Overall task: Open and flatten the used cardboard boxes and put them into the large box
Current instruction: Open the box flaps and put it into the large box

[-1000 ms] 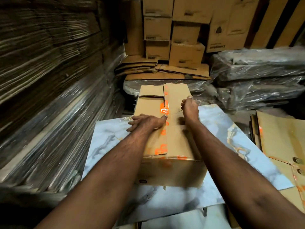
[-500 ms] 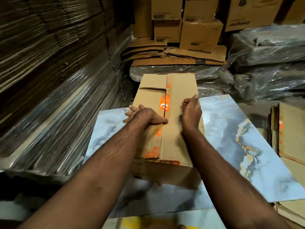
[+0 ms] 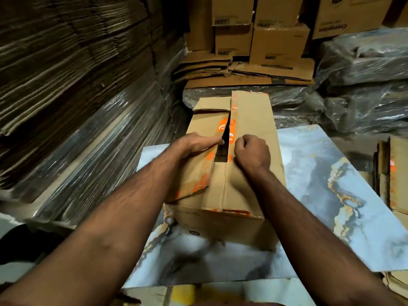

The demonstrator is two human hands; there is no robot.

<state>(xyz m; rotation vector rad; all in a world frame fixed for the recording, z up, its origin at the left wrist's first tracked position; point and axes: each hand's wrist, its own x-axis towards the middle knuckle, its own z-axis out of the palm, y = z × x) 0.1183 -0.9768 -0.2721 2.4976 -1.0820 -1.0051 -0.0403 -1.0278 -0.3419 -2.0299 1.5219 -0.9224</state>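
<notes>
A brown cardboard box (image 3: pixel 254 120) with orange tape along its top seam stands on a marble-patterned board (image 3: pixel 326 195). Its two long top flaps are parting, and a dark gap shows between them. My left hand (image 3: pixel 198 142) grips the inner edge of the left flap, which tilts down toward me. My right hand (image 3: pixel 251 152) is curled into a fist at the inner edge of the right flap, fingers hooked on that edge. A small end flap at the box's far left lies loose.
Tall stacks of flattened cardboard (image 3: pixel 66 74), partly wrapped in plastic, wall off the left. Flattened boxes (image 3: pixel 249 71) and upright cartons (image 3: pixel 278 43) stand behind. Plastic-wrapped bundles (image 3: pixel 364 85) fill the right back. More flat cardboard (image 3: pixel 395 173) lies at the right edge.
The taped seam has split: both hands, which were on the closed top, have pulled the flaps apart and a gap has opened. The view shifted closer and lower.
</notes>
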